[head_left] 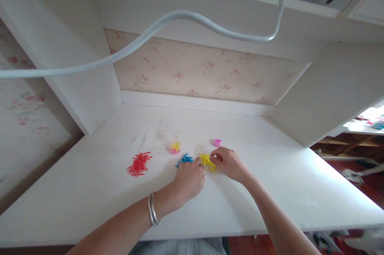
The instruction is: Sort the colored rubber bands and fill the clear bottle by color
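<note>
On a white desk (270, 191) set in an alcove, both hands work at a small heap of yellow pieces (207, 161); the left hand (189, 179) lies knuckles up with its fingers curled and close together, their tips at the left edge of the yellow heap and just below a heap of blue pieces (184, 159), though whether they pinch a piece cannot be told, since the back of the hand hides the tips; a silver bangle (153, 208) circles the left wrist; the right hand (229, 163) rests at the right edge of the yellow heap, its fingers bent inward and drawn together as if nipping something small, but what lies between them is too small to make out; the yellow heap sits between the two hands, near the middle of the desk; the blue heap lies just beside it on the left, touching or nearly touching the left fingertips; a heap of red pieces (139, 164) lies well apart further left; behind the blue heap stands a small clear container (175, 143) with yellow and pink inside; a pink cap (216, 142) lies just beyond the right hand; a white cable (144, 35) hangs across the upper view in front of floral wallpaper (198, 71).
</note>
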The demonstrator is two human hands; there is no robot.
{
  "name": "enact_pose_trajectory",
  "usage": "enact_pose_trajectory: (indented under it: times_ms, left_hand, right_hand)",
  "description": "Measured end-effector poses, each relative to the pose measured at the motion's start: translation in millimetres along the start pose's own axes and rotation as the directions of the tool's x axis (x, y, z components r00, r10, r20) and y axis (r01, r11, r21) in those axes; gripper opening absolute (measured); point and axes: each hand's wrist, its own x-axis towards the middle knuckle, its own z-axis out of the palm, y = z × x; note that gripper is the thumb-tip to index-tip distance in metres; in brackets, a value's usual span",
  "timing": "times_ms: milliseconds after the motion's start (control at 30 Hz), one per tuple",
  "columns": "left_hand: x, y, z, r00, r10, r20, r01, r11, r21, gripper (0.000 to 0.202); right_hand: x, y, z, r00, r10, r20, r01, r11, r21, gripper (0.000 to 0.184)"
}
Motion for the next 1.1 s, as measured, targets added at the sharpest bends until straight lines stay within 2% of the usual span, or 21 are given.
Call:
enact_pose_trajectory:
  times_ms: [133,267,433,533,633,733,900,1000,1100]
  left_hand:
    - [3.5,4.3,4.6,1.0,-0.02,0.01,0.02,1.0,0.009,0.029]
    - [0.9,5.4,-6.5,0.999,-0.01,-0.034,0.011,0.999,0.032,0.026]
    - [-4.7,-13.0,-51.2,0.974,-0.095,-0.204,0.104,0.994,0.033,0.027]
    - [-6.0,-35.2,-81.9,0.924,-0.156,-0.349,0.179,0.983,0.036,0.027]
    - [-4.6,-57.1,-100.2,0.865,-0.218,-0.452,0.273,0.96,0.057,0.026]
    - [-1.1,-71.3,-103.5,0.852,-0.242,-0.464,0.317,0.944,0.089,0.025]
    - [5.2,-78.2,-96.6,0.876,-0.24,-0.417,0.308,0.946,0.104,0.024]
    - [6.0,-78.4,-95.3,0.896,-0.223,-0.384,0.275,0.958,0.085,0.025]
    - [1.7,-77.2,-96.0,0.881,-0.223,-0.416,0.251,0.968,0.014,0.026]
  right_hand:
    - [-34.3,13.0,11.3,0.996,0.036,0.08,-0.033,0.999,-0.04,0.015]
    - [-45.4,12.0,19.8,0.994,0.057,0.088,-0.047,0.992,-0.115,0.017]
    - [-42.1,11.9,25.7,0.997,0.033,0.077,-0.016,0.977,-0.212,0.028]
    - [-41.1,12.2,25.0,0.997,0.028,0.07,-0.012,0.976,-0.219,0.03]
    - [-39.1,9.8,17.0,0.999,0.032,0.022,-0.027,0.982,-0.185,0.031]
    - [-33.0,2.8,2.3,0.999,0.034,-0.043,-0.039,0.991,-0.128,0.03]
    - [-13.6,-20.4,-18.9,0.98,-0.02,-0.198,0.028,0.999,0.037,0.028]
    - [3.7,-40.1,-21.4,0.96,-0.079,-0.268,0.115,0.986,0.121,0.026]
    - [24.7,-62.4,-18.3,0.941,-0.137,-0.31,0.197,0.965,0.171,0.025]
